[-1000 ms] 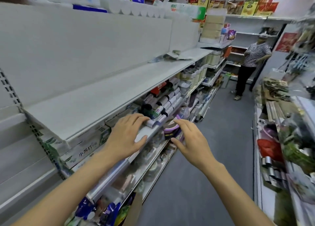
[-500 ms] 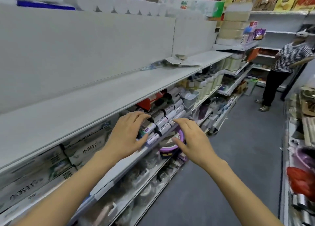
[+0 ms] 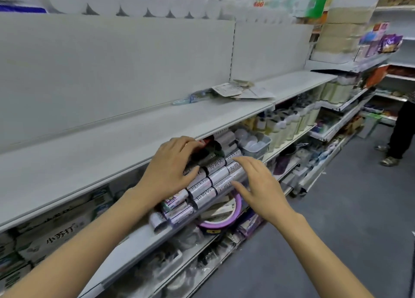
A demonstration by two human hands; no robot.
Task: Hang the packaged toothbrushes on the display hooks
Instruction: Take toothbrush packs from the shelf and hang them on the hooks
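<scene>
step: pre-pickup, no toothbrushes held | left hand (image 3: 170, 169) flat on rolls (image 3: 215, 176) | right hand (image 3: 258, 185) spread, empty | next: find stock, maybe packets (image 3: 235, 91) at 1 o'clock

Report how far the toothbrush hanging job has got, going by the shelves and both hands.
Done: nothing visible; no display hooks or hung toothbrushes show. In hand: no package. The left hand rests on the stacked grey-labelled rolls under the bare white metal shelf; the right hand hovers open beside them. Left: everything. The loose flat packages farther along that shelf may be the stock, but blur hides what they are.
</scene>
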